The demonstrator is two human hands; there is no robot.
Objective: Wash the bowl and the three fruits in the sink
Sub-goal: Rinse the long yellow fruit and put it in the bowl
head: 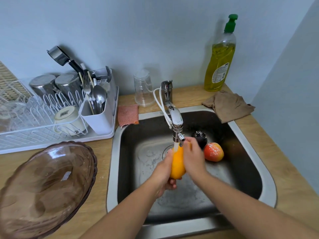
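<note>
orange fruit (177, 163): smooth, elongated, under water (175, 146) | left hand (163, 172) fingers grip it | right hand (194, 158) fingers cup it

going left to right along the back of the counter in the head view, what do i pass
dish rack → pink scrub cloth → upturned clear cup → tap → dish soap bottle. The brown cloth sits partly below the bottle, so it is left out.

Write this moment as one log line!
orange fruit: under tap | left hand: holds it | right hand: holds it | dark fruit, red fruit: in sink | bowl: on counter
</note>
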